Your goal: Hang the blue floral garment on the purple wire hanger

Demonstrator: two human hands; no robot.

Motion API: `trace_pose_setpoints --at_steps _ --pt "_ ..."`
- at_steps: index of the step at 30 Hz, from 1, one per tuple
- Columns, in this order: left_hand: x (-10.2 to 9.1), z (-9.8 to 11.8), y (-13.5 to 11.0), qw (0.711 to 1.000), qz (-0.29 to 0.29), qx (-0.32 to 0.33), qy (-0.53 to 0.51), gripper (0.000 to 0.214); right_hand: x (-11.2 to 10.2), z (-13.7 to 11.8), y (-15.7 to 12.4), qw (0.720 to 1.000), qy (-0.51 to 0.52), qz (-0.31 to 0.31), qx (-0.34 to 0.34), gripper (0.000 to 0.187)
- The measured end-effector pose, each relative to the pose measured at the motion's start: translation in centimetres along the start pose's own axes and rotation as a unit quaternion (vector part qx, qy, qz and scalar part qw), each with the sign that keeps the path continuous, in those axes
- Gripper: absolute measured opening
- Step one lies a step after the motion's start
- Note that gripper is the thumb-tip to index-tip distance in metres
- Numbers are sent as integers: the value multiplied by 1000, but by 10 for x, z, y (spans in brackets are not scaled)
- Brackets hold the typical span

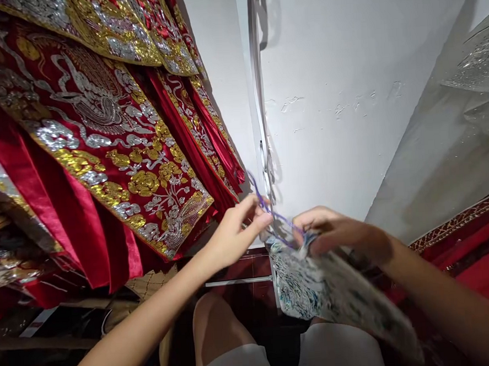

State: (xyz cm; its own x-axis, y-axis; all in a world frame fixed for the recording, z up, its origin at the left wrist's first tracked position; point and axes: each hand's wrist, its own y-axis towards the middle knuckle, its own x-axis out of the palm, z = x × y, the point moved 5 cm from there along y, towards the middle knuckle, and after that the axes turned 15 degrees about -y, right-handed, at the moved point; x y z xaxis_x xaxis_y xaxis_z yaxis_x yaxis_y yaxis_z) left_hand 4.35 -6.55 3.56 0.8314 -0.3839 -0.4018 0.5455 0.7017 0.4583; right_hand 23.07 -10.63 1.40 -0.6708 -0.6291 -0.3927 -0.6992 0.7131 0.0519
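My left hand [236, 231] pinches a thin purple thread [266, 206] between thumb and fingers, in front of the white wall. My right hand [334, 230] grips the gathered top edge of a white cloth with blue-green pattern [317, 289], which hangs down over my right knee. The thread runs from my left fingertips to the cloth edge under my right fingers. Both hands are closed and almost touch.
Red garments with gold and silver embroidery [101, 142] hang at the left. A white wall [346, 88] with a vertical cable [259, 94] fills the middle. A clear plastic-covered item [452, 137] and red patterned fabric [472, 246] lie right. My knees [220, 328] show below.
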Motion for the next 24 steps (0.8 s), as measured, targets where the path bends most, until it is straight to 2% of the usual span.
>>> trace_pose_setpoints --at_steps 2,3,6,8,10,12,13,15,18,21,24 --pt "7 14 -5 999 -9 -22 35 36 18 -11 6 993 -106 -20 -40 24" --pt "8 19 -8 998 -20 -27 55 41 21 -15 7 984 -164 2 -65 24" --pt "6 30 -20 994 -85 -33 64 47 5 -16 7 928 -320 147 -119 32" --pt "3 34 -29 991 -124 -34 23 46 -8 -4 8 892 -377 216 -124 51" --pt "0 36 -34 990 -135 -35 -35 45 -13 16 14 875 -417 214 -123 76" --pt "-5 33 -32 990 -108 -43 -84 41 -13 33 23 855 -454 212 -134 88" --pt "-10 30 -29 990 -81 -49 -102 38 -14 39 26 843 -466 230 -141 84" --pt "-23 21 -18 990 -17 -51 -132 35 -23 44 30 818 -467 300 -155 60" --pt "-49 5 2 982 50 -45 -175 32 -51 40 30 792 -419 416 -157 28" --pt "-70 -12 24 977 42 -78 -192 42 -86 31 31 779 -391 474 -124 18" --pt "-83 -27 50 978 40 -102 -180 43 -112 20 39 766 -428 470 -99 16"
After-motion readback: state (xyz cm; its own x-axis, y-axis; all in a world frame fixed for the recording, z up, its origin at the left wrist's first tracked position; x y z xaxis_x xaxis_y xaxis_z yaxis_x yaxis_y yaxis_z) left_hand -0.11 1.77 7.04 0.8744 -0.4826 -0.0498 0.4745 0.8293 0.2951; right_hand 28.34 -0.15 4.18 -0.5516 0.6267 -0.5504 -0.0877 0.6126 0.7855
